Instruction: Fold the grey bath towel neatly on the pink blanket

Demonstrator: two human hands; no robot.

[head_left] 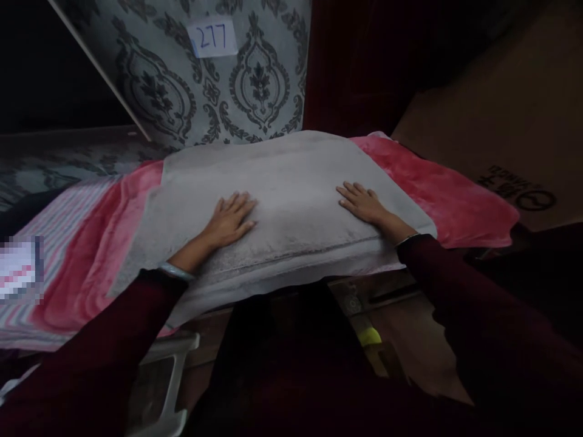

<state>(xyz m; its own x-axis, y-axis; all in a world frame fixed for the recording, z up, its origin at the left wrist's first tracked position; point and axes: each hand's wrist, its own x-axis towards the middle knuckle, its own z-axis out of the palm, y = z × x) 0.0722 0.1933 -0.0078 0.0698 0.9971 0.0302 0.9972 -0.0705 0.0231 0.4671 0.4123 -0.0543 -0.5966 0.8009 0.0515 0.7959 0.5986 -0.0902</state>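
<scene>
Matt grey cloth (291, 170) over plush red cloth (450, 194).

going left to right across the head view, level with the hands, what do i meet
striped cloth → pink-red fabric on the left → left hand → right hand → red fabric on the right → cardboard box

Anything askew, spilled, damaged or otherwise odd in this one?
Nothing looks spilled or damaged. The rectangular white paper marked 277 looks slightly tilted on the grey patterned wallpaper. A pixelated patch at the left edge hides what is there. The grey plush fabric under the left hand and right hand lies fairly flat.
</scene>
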